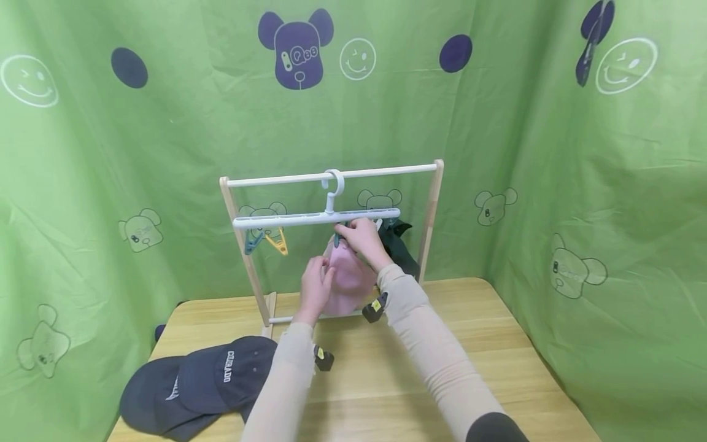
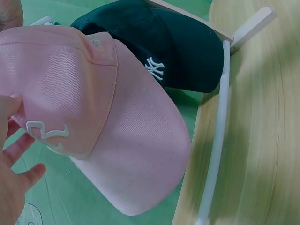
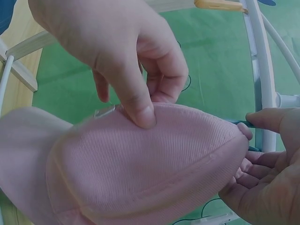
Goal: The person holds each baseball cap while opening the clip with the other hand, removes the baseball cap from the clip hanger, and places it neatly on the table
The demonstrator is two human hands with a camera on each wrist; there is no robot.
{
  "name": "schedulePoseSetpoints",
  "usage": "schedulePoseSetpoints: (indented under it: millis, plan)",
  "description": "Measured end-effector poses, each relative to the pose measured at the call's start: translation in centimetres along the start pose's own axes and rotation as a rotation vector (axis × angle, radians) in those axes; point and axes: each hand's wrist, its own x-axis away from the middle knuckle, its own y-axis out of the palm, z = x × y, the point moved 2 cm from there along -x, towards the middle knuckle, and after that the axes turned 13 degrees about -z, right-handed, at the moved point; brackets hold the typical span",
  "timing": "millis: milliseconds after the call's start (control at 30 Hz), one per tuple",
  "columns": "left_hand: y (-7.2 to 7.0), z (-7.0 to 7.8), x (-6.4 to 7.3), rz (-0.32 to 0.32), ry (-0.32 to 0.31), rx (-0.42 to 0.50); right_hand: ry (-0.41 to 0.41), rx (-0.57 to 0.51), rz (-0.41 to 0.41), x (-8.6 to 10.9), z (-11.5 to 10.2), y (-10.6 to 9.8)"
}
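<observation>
- Pinching the teal clip between thumb and fingers of the right hand, just under the white hanger.
- Gripping the pink cap below the hanger with the left hand, pressing its near side with the thumb and curling fingers behind its edge.
- Working between the dark green cap and the hanger's blue clip and yellow clip.
- Reaching over the wooden table, past overlapping navy caps.
</observation>
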Motion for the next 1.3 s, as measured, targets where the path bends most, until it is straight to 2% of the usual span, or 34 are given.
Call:
schedulePoseSetpoints:
  millis: [133, 400, 667, 967, 1300]
  plan:
    - [0.0, -0.1, 0.3, 0.048, 0.023, 0.004, 0.002, 0.009, 0.003, 0.0, 0.1, 0.0]
    - [-0.1, 0.0, 0.9, 0.115, -0.002, -0.004, 0.000, 0.039, 0.016, -0.3, 0.3, 0.1]
    - [-0.4, 0.2, 1.3, 0.181, 0.006, 0.006, -0.001, 0.025, 0.015, -0.2, 0.2, 0.1]
    - [-0.7, 0.1, 1.7, 0.231, -0.010, 0.009, 0.010, 0.030, 0.011, -0.3, 0.2, 0.4]
    - [-1.0, -0.1, 2.0, 0.243, -0.004, 0.008, -0.009, 0.059, 0.003, -0.7, 0.4, 0.7]
